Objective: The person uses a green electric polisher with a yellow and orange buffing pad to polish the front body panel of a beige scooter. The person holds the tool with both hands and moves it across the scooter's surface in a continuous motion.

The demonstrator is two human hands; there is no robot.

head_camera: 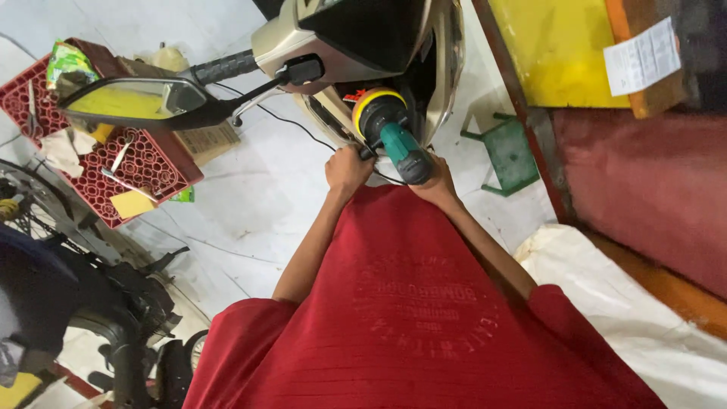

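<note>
Nearest to me is my own red shirt (424,318), and both arms run out from it toward the scooter. My left hand (347,170) is clenched around the polisher's side handle, of which only a dark stub shows. My right hand (438,182) wraps the rear of the green polisher (397,140), fingers closed on its body just behind the motor housing.

The polisher sits between my hands and the scooter (356,38), its yellow-rimmed pad (371,102) pressed against the beige front panel below the handlebar. I judge it a fairly heavy, stiff tool that will twist and pull sideways under power, so it wants both grips: one on the side handle, one on the rear body. The plastic casing looks smooth and could slip in a loose hold. Its thin black cord (288,121) trails off to the left over the pale floor (250,204).

Farther out, the scooter's mirror (136,102) juts left on its stalk. Beyond it a red crate (151,163) lies on the floor with small tools and scraps on top. A green stool (509,151) stands to the right, beside a yellow panel (553,53).
</note>
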